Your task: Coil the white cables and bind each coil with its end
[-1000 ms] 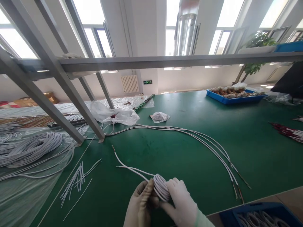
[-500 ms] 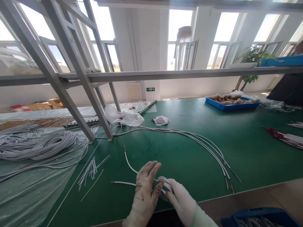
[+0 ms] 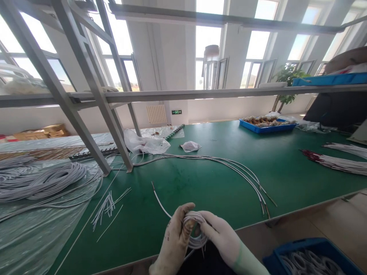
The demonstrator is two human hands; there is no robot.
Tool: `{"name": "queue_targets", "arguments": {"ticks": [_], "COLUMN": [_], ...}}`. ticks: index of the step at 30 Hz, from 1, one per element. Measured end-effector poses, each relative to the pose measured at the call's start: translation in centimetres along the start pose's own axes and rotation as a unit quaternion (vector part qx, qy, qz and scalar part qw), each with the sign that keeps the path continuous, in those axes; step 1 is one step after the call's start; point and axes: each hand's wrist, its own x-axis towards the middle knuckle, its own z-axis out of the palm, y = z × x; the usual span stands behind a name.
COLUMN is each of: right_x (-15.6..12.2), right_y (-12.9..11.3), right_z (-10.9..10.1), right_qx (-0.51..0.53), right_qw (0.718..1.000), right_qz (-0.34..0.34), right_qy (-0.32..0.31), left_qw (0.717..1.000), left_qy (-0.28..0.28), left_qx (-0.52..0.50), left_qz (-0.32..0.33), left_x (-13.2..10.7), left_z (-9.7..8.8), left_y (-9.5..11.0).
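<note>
The small coil of white wire (image 3: 195, 231) is now closer to the person's body than it was half a second ago: it sits over the near edge of the green bench (image 3: 286, 168), no longer out above the green surface. The second loose tail, which lay flat to the left before, is gone from the bench; only one free end of wire (image 3: 160, 198) remains, running up and to the left from the coil. I judge from this that the winding is almost complete and only this last tail is left to take in.

The left hand (image 3: 174, 242), in a stained glove, was open with spread fingers a moment ago; now its grip is closed around the left side of the coil, thumb on top. The right hand (image 3: 222, 238), in a cleaner white glove, pinches the right side of the coil with a narrow grip. So the coil lies between both hands, held from two sides, and part of it hangs a little below the fingers.

Near the right hand, at the lower right, a blue bin (image 3: 304, 258) holds more coils. Further out on the bench lie long white cables (image 3: 229, 164) and short cut pieces (image 3: 107, 204).
</note>
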Motion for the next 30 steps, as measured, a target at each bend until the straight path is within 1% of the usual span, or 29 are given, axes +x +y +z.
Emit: {"name": "queue_targets", "arguments": {"ticks": [2, 4, 8, 10, 13, 15, 16, 18, 20, 22, 26, 28, 30], "right_x": [-0.4, -0.6, -1.1, -1.4, -2.0, -2.2, -2.2, -2.0, -1.6, -1.2, -0.5, -0.3, 0.1], "right_y": [0.1, 0.5, 1.8, 2.0, 1.7, 1.6, 1.7, 2.1, 2.7, 3.2, 3.9, 4.1, 4.2], "right_z": [0.1, 0.2, 0.7, 1.3, 2.4, 3.2, 3.5, 4.2, 4.7, 5.2, 6.4, 7.1, 7.6], "right_qx": [0.014, 0.035, 0.144, 0.15, 0.051, 0.023, 0.038, 0.102, 0.158, 0.175, 0.203, 0.216, 0.205], "right_qw": [1.0, 0.999, 0.99, 0.988, 0.998, 0.997, 0.996, 0.989, 0.981, 0.979, 0.976, 0.974, 0.978], "right_qz": [-0.006, -0.01, 0.01, 0.018, 0.007, 0.002, 0.004, 0.014, 0.019, 0.022, 0.021, 0.025, 0.039], "right_qy": [0.005, 0.006, -0.009, 0.0, 0.038, 0.07, 0.083, 0.102, 0.11, 0.107, 0.077, 0.057, 0.023], "left_qw": [0.999, 0.995, 0.968, 0.957, 0.95, 0.948, 0.947, 0.946, 0.943, 0.94, 0.936, 0.934, 0.929], "left_qy": [0.007, 0.016, 0.065, 0.097, 0.132, 0.149, 0.154, 0.168, 0.182, 0.194, 0.217, 0.24, 0.27], "left_qx": [-0.034, -0.091, -0.238, -0.269, -0.276, -0.277, -0.276, -0.275, -0.276, -0.28, -0.274, -0.264, -0.251], "left_qz": [-0.016, -0.028, -0.046, -0.055, -0.056, -0.05, -0.048, -0.045, -0.039, -0.033, -0.03, -0.029, -0.035], "left_x": [-0.5, -1.0, -1.8, -2.2, -2.9, -3.2, -3.4, -3.7, -4.0, -4.3, -5.1, -5.5, -5.8], "left_z": [0.1, 0.4, 1.4, 2.0, 2.8, 3.2, 3.4, 3.6, 3.5, 3.3, 2.4, 1.8, 1.1], "left_y": [0.0, 0.1, 0.3, 0.4, 0.5, 0.5, 0.4, 0.4, 0.3, 0.4, 0.3, -0.3, -1.1]}}
